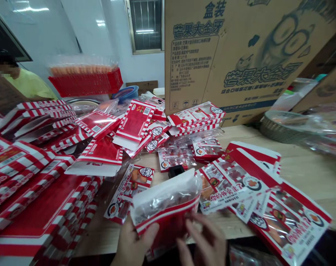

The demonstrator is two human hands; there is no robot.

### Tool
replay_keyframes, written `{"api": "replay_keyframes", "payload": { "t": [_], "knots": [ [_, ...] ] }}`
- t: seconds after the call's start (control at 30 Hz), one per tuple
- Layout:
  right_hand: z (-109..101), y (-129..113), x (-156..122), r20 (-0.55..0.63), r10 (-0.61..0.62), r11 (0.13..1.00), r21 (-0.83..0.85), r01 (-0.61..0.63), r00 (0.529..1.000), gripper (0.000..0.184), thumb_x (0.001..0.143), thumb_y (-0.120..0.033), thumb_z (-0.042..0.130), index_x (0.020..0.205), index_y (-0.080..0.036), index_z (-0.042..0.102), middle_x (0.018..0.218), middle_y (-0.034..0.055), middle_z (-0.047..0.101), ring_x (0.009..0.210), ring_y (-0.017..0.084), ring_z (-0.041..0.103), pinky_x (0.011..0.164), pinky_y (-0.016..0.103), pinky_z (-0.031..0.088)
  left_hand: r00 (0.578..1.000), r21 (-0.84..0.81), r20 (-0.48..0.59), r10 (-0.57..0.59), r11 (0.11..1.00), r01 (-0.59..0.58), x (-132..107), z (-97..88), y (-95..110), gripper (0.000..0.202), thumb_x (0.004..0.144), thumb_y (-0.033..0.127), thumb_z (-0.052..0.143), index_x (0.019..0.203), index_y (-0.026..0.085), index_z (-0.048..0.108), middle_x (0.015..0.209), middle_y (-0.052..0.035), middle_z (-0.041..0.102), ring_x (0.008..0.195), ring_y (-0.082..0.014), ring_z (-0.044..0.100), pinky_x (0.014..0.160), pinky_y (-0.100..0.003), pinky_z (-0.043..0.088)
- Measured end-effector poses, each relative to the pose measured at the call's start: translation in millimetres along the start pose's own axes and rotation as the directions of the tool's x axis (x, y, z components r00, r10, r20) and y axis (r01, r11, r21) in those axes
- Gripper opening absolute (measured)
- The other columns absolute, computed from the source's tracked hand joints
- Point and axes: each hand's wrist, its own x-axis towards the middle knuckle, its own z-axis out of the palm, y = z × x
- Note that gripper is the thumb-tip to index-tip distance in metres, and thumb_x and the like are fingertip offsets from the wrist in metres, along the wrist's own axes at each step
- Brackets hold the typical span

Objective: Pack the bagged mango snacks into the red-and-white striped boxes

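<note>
My left hand [133, 242] and my right hand [203, 240] both grip a red-and-white striped carton [168, 231] at the bottom middle. A translucent plastic bag [165, 195] with dark contents sticks out of its top. To the right, flat printed window cartons [287, 210] lie overlapping on the wooden table [303, 173], close to my right hand. Another printed carton [127, 192] lies just above my left hand. A small black object [176, 171] sits between them. Tall stacks of flattened striped cartons [43, 210] fill the left side.
A large printed cardboard box [234, 62] stands upright at the back of the table. A woven basket [281, 127] and plastic bags sit to its right. Behind the cartons are a red tray stack [84, 83] and a blue bowl [126, 92]. A person in a yellow shirt [26, 83] stands far left.
</note>
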Motion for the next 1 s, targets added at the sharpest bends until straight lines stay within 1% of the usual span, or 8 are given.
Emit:
{"api": "replay_keyframes", "payload": {
  "t": [0.1, 0.2, 0.33, 0.53, 0.67, 0.77, 0.87, 1.0],
  "knots": [
    [-8, 16, 20, -0.038, 0.078, 0.995, 0.058, -0.076, 0.996, 0.055, 0.085, -0.013, 0.064, 0.133, -0.037, 0.052, 0.138, 0.007, 0.047, 0.125, 0.027, 0.051, 0.097, 0.044, 0.051, 0.989, -0.007, -0.098, 0.11, 0.994, -0.111, 13, -2.6, -23, 0.064, 0.062, 0.075, 0.066, 0.086, 0.016, 0.072, 0.079, -0.0088, 0.077, 0.075, -0.0279, 0.073, 0.068, -0.034, 0.06],
    [-13, 30, 34, 0.054, 0.016, 0.974, 0.223, -0.028, 0.998, 0.047, 0.087, -0.011, 0.061, 0.127, -0.034, 0.057, 0.121, 0.0063, 0.062, 0.113, 0.023, 0.061, 0.09, 0.037, 0.056, 0.955, 0.056, -0.167, 0.245, 0.969, -0.239, 23, -5.6, -50, 0.067, 0.068, 0.076, 0.06, 0.097, 0.017, 0.065, 0.088, -0.0108, 0.075, 0.083, -0.0284, 0.072, 0.072, -0.037, 0.06],
    [-15, 34, 33, 0.104, -0.135, 0.966, 0.237, 0.107, 0.985, 0.057, 0.083, -0.006, 0.063, 0.132, -0.034, 0.055, 0.116, 0.0061, 0.066, 0.103, 0.022, 0.066, 0.084, 0.033, 0.059, 0.803, 0.292, -0.318, 0.504, 0.858, -0.423, 22, -11.6, -79, 0.047, 0.081, 0.054, 0.065, 0.11, 0.021, 0.049, 0.104, -0.0112, 0.069, 0.086, -0.0231, 0.071, 0.076, -0.034, 0.058],
    [-29, 21, 41, 0.251, -0.159, 0.976, 0.187, 0.113, 0.955, 0.036, 0.081, -0.005, 0.061, 0.111, -0.025, 0.067, 0.106, 0.0079, 0.069, 0.091, 0.022, 0.071, 0.076, 0.028, 0.06, 0.723, 0.405, -0.297, 0.623, 0.768, -0.496, 13, -14.8, -79, 0.027, 0.089, 0.05, 0.054, 0.095, 0.024, 0.051, 0.098, -0.0085, 0.068, 0.093, -0.0246, 0.07, 0.081, -0.038, 0.057],
    [-25, 9, 51, 0.304, -0.06, 0.949, 0.313, -0.04, 0.951, 0.018, 0.084, -0.008, 0.058, 0.087, -0.024, 0.065, 0.1, 0.0071, 0.074, 0.083, 0.02, 0.073, 0.072, 0.026, 0.06, 0.797, 0.26, -0.315, 0.514, 0.855, -0.449, 11, -9.9, -46, 0.033, 0.094, 0.043, 0.049, 0.121, 0.027, 0.041, 0.098, -0.0073, 0.072, 0.087, -0.0237, 0.073, 0.068, -0.034, 0.059],
    [-20, 2, 53, 0.319, 0.095, 0.845, 0.474, -0.246, 0.943, 0.026, 0.091, -0.016, 0.056, 0.11, -0.032, 0.06, 0.12, 0.0079, 0.07, 0.097, 0.022, 0.072, 0.077, 0.03, 0.06, 0.934, 0.123, -0.219, 0.283, 0.957, -0.261, 13, -11.1, -14, 0.047, 0.094, 0.04, 0.049, 0.137, 0.025, 0.036, 0.106, -0.0092, 0.074, 0.082, -0.0225, 0.074, 0.057, -0.027, 0.058],
    [-21, -3, 55, 0.442, 0.165, 0.743, 0.532, -0.406, 0.882, 0.044, 0.095, -0.021, 0.055, 0.134, -0.041, 0.049, 0.129, 0.0071, 0.065, 0.109, 0.022, 0.067, 0.083, 0.034, 0.059, 0.999, -0.001, 0.007, 0.035, 0.999, -0.035, 19, -21.0, 13, 0.042, 0.085, 0.045, 0.062, 0.118, 0.02, 0.062, 0.109, -0.01, 0.074, 0.093, -0.0255, 0.072, 0.075, -0.032, 0.06],
    [-25, -2, 57, 0.49, 0.175, 0.71, 0.538, -0.454, 0.854, 0.017, 0.092, -0.031, 0.06, 0.092, -0.034, 0.076, 0.116, 0.0051, 0.072, 0.097, 0.024, 0.072, 0.081, 0.036, 0.06, 0.972, -0.045, 0.234, -0.001, 0.999, 0.012, 23, -33.2, 28, 0.019, 0.08, 0.039, 0.069, 0.076, 0.021, 0.075, 0.104, -0.007, 0.075, 0.095, -0.0241, 0.07, 0.083, -0.031, 0.057]
  ]
}}
